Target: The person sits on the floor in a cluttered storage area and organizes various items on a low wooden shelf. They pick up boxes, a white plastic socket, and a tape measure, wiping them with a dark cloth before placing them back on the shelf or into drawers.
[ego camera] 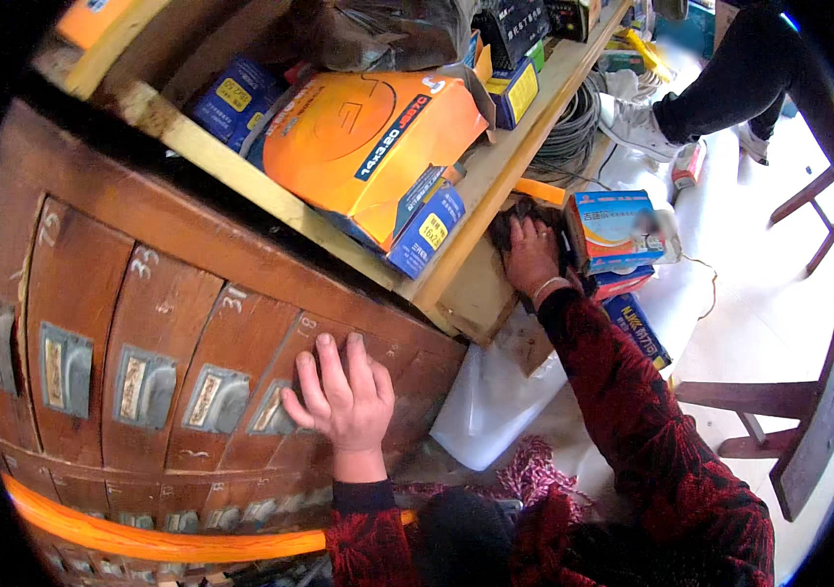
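My left hand (349,396) rests with spread fingers on the front of a brown wooden drawer cabinet (167,308), beside the metal label-holder pull (270,411) of one drawer. On the right, my right hand (532,253) reaches in under the shelf edge and lies on a dark, crumpled thing (509,220); whether its fingers grip it is not clear. Close by its fingers stands a blue and orange cardboard box (611,229), stacked on other boxes. An orange carton (373,139) and a blue box with a yellow label (428,231) sit on the wooden shelf (490,213) above.
Coiled cable (567,132) lies behind the shelf. A person's leg and white shoe (637,128) are at the upper right. Dark wooden chairs (762,400) stand at right. Clear plastic sheeting (490,396) and a red-and-white rope bundle (534,469) lie below. An orange pole (167,539) crosses the lower left.
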The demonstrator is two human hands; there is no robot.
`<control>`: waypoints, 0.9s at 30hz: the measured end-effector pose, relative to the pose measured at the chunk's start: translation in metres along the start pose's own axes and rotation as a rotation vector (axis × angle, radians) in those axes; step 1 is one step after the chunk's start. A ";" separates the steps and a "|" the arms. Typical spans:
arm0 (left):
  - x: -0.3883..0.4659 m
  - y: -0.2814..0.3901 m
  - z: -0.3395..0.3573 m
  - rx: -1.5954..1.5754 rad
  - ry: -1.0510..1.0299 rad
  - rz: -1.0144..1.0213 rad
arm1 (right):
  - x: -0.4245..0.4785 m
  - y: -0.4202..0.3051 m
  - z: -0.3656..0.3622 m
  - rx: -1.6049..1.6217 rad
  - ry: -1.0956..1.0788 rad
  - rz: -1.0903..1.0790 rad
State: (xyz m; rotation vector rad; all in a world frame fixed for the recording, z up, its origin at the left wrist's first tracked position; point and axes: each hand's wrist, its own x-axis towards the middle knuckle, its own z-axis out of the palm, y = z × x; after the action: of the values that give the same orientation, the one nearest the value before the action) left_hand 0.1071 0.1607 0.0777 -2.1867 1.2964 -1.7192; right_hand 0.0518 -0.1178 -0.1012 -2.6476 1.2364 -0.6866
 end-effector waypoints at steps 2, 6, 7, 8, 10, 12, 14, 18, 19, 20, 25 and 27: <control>0.001 0.000 0.000 -0.013 0.003 -0.016 | -0.018 -0.008 -0.005 0.004 -0.082 -0.005; 0.001 -0.001 -0.001 -0.023 0.003 -0.021 | -0.057 -0.034 -0.025 0.027 -0.208 -0.114; 0.001 -0.001 -0.001 -0.039 0.011 -0.021 | -0.066 -0.043 -0.030 0.039 -0.267 -0.121; 0.000 -0.002 -0.002 -0.049 0.011 -0.018 | -0.077 -0.048 -0.036 0.058 -0.280 -0.202; 0.000 -0.002 -0.003 -0.054 0.005 -0.015 | -0.086 -0.054 -0.047 0.152 -0.362 -0.269; 0.001 -0.003 -0.003 -0.068 0.020 -0.012 | -0.087 -0.053 -0.056 0.254 -0.406 -0.297; 0.001 -0.003 -0.003 -0.059 0.019 -0.012 | -0.079 -0.042 -0.065 0.362 -0.451 -0.291; 0.000 -0.003 -0.002 -0.072 0.026 -0.010 | -0.046 -0.021 -0.079 0.931 -0.798 -0.097; 0.000 -0.003 -0.002 -0.076 0.026 -0.009 | -0.035 -0.018 -0.082 1.085 -0.772 -0.069; -0.001 -0.003 -0.002 -0.075 0.022 -0.008 | -0.025 -0.014 -0.084 1.209 -0.763 0.005; -0.001 -0.002 -0.002 -0.061 -0.017 -0.012 | 0.002 -0.012 -0.072 0.379 -0.118 0.050; 0.000 -0.002 -0.001 -0.050 0.008 -0.011 | -0.010 -0.020 -0.055 0.370 -0.252 -0.083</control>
State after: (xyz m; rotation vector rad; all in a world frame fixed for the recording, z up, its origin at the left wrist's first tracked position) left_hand 0.1080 0.1628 0.0790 -2.2196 1.3463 -1.7199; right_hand 0.0347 -0.0934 -0.0493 -2.3962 0.8440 -0.5135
